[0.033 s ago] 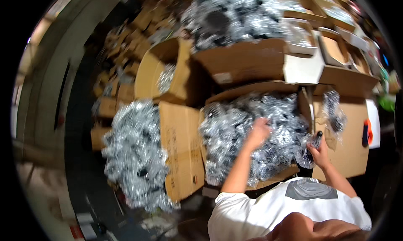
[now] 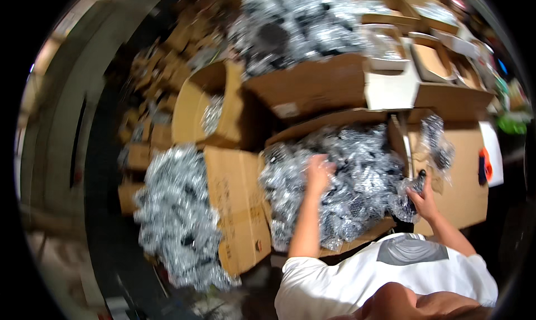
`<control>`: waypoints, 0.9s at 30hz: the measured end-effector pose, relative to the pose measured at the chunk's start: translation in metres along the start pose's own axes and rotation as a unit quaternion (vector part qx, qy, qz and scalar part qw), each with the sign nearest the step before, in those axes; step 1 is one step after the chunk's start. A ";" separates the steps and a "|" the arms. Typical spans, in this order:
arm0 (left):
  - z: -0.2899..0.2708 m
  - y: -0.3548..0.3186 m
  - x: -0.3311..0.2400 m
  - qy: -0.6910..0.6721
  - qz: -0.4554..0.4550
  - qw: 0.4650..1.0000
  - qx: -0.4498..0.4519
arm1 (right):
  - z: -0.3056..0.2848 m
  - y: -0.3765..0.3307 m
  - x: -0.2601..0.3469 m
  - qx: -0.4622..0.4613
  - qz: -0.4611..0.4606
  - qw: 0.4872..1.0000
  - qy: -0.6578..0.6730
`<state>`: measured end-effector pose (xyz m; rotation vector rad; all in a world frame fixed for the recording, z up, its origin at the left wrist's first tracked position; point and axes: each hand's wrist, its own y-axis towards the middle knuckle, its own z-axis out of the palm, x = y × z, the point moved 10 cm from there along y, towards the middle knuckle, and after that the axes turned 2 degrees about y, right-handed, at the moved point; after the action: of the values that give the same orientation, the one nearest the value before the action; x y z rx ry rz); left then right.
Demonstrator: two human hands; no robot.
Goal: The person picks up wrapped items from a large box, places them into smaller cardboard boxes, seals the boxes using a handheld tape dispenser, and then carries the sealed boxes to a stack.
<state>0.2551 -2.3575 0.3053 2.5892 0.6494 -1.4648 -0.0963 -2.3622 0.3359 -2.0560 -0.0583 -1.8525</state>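
Clasping a bubble-wrapped piece point(image 2: 403, 206) by the carton's point(image 2: 398, 142) right edge, the right grip point(image 2: 425, 200) is snug; the left grip point(image 2: 319, 172), over the wrapped pile point(image 2: 357, 177), is too blurred to tell.

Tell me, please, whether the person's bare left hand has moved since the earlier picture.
Yes: the bare left hand has moved leftward, closer to the large brown cardboard flap to its left.

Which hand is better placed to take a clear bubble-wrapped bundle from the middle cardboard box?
Probably the left hand: it is at the clear bubble-wrapped bundles in the brown cardboard box, while the right hand holds a dark-tipped wrapped item.
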 end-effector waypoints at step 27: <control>0.238 -0.100 -0.199 0.117 0.310 0.898 0.290 | -0.185 0.012 -0.066 0.110 -0.135 0.905 -0.388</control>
<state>-0.0641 -2.3984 0.3575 2.9751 -0.6800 -1.2557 -0.2780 -2.4145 0.2817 -2.5607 -0.7510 -0.9609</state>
